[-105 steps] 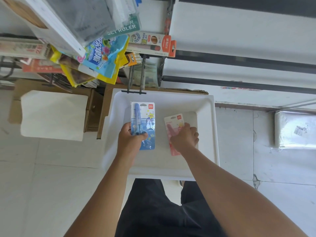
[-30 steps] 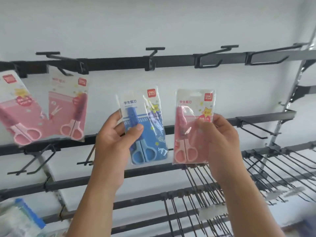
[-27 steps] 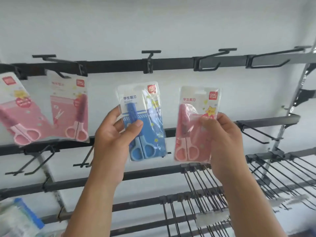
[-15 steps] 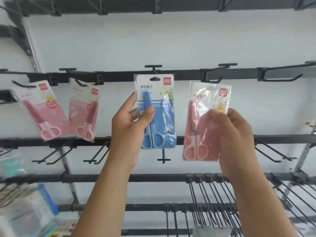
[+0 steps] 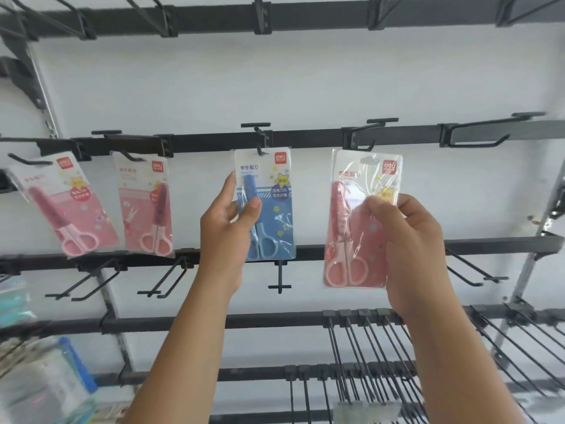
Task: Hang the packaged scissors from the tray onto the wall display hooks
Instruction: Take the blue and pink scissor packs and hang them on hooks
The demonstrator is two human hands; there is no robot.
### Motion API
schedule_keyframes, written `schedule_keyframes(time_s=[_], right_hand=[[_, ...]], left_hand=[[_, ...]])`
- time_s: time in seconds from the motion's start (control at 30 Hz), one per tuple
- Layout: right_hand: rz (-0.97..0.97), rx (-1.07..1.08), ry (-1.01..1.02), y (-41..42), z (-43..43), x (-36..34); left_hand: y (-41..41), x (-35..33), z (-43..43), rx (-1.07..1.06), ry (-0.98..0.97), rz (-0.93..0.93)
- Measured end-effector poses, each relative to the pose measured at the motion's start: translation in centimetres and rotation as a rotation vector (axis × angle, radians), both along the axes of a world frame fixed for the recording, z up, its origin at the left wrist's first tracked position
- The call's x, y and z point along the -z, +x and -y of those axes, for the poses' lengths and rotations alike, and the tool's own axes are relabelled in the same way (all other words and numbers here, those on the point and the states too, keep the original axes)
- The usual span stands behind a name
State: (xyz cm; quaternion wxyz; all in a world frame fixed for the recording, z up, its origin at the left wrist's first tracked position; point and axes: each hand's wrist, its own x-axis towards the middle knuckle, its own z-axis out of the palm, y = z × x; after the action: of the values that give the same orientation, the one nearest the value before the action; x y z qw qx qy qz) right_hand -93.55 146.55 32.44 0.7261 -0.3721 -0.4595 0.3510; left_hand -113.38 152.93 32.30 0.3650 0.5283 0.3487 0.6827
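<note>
We face a white wall crossed by dark rails that carry projecting hooks; the step in hand, as we judge it, is the hanging itself, with two packs raised to the middle rail. Two pink packs already hang at the left of that rail, so the task appears partly done, though the tray is out of view and we cannot tell how many packs remain. The left hand holds the blue scissors pack by its left edge, thumb across the front and fingers behind, the grip closed on the pack's middle so that the top of the card stands clear above it. That top edge meets the centre hook; whether the hook tip has passed through the hang slot we cannot tell. The right hand pinches the pink scissors pack at its right side, its hang slot just below and a little right of the next hook, apart from it. We judge that the next move calls for sliding the blue card back along its hook before release, then lifting the pink pack until slot and hook tip line up.
</note>
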Motion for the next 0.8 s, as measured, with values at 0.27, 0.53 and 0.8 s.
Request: schedule_keyframes(time_s=[0.27,0.53,0.8], right_hand=[[0.003,0.063,-0.001,1.2,-0.5,-1.4],[0.028,0.135,0.005,2.3,-1.7,-2.8],[0.099,0.132,-0.057,2.7,-3.6,-2.4]], left_hand=[[-0.1,0.0,-0.7,-0.022,-0.010,-0.105],[-0.7,0.4,0.1,-0.194,-0.007,-0.194],[-0.8,0.8,0.3,-0.198,-0.024,-0.227]])
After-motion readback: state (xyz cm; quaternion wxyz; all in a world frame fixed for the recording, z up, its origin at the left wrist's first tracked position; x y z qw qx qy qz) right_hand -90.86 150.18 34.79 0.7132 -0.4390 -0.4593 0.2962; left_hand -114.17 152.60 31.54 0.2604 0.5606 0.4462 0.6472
